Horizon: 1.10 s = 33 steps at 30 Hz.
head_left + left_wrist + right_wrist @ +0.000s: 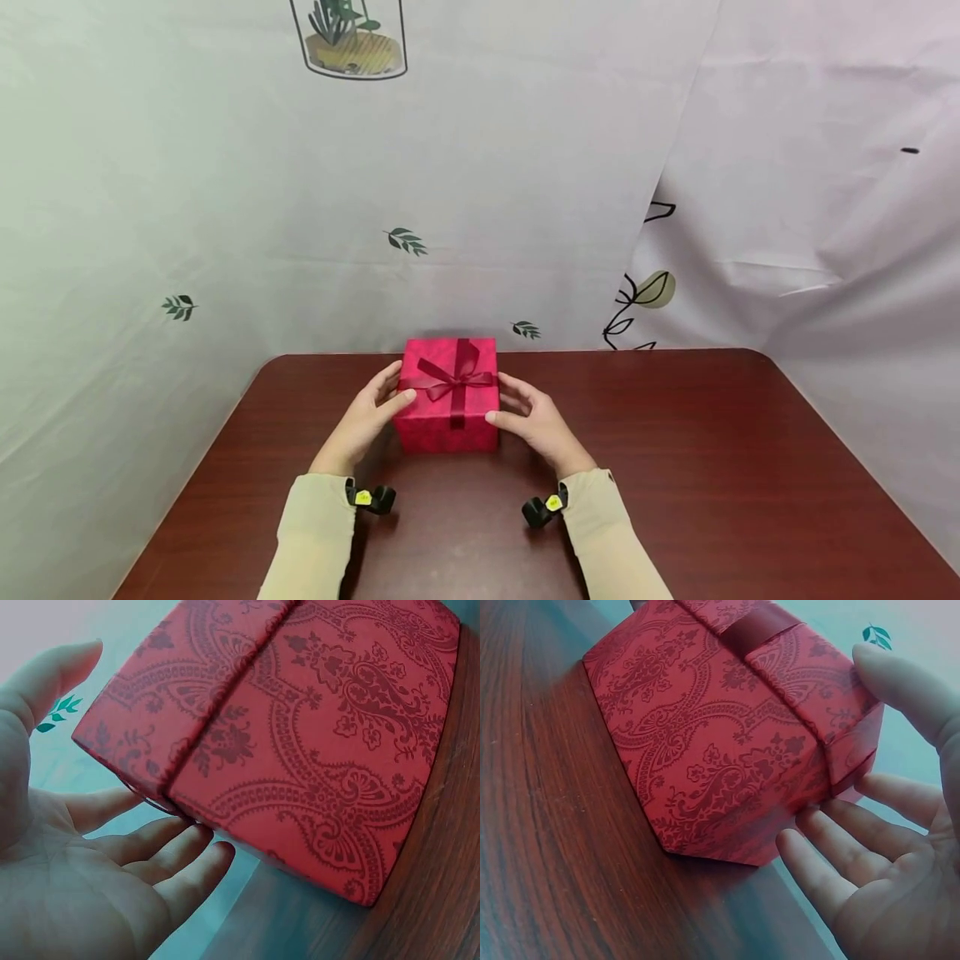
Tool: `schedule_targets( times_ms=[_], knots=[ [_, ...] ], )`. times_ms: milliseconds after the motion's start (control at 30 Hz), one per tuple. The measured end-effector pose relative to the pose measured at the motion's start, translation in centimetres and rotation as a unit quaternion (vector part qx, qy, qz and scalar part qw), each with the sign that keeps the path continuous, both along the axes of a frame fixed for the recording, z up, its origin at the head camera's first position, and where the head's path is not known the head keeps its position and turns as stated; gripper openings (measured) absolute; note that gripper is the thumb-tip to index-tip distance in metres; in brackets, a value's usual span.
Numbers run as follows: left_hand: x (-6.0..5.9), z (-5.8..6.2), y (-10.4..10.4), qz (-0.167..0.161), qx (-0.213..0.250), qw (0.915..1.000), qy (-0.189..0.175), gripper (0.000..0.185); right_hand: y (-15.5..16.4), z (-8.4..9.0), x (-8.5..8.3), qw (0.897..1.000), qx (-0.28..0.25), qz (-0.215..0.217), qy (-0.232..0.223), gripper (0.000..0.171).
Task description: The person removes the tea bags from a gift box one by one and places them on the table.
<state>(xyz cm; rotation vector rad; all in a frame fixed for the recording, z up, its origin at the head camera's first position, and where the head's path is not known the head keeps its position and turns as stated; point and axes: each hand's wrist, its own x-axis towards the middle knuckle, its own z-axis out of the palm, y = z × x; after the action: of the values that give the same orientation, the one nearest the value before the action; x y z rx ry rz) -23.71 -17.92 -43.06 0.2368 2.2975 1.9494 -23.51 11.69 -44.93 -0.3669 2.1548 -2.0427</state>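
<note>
Red patterned paper covers the gift box (448, 396), which sits on the dark wood table (712, 467) near its far edge, just ahead of both hands. The lid is on and the ribbon bow (453, 379) is tied on top. We judge the work barely begun: box closed, not lifted, nothing removed.

Our left hand (367, 417) flanks the box's left side, fingers (176, 855) straight and spread, tips at the lid's lower rim; thumb near the top edge. Our right hand (536, 421) mirrors it on the right side, fingers (832, 855) extended, thumb by the lid. Neither hand curls round anything; contact looks light at most.

The box sits square to us, front face toward us, with no clear long axis from the head view.
</note>
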Motion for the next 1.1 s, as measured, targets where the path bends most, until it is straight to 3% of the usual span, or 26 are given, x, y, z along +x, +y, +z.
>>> schedule_targets(
  times_ms=[533,867,1100],
  knots=[
    [0.2,1.2,0.6,0.007,-0.004,0.9998,0.016,0.077,-0.1,0.6,-0.3,0.999,-0.024,0.004,0.035,0.071],
    [0.8,2.7,0.8,0.017,-0.011,0.9984,0.053,0.075,0.2,1.5,0.0,0.996,-0.045,0.001,0.074,0.071],
    [1.2,3.7,1.1,0.03,-0.005,0.9978,0.06,0.074,0.0,2.1,0.4,0.994,-0.04,-0.013,0.105,0.071]
  ],
)
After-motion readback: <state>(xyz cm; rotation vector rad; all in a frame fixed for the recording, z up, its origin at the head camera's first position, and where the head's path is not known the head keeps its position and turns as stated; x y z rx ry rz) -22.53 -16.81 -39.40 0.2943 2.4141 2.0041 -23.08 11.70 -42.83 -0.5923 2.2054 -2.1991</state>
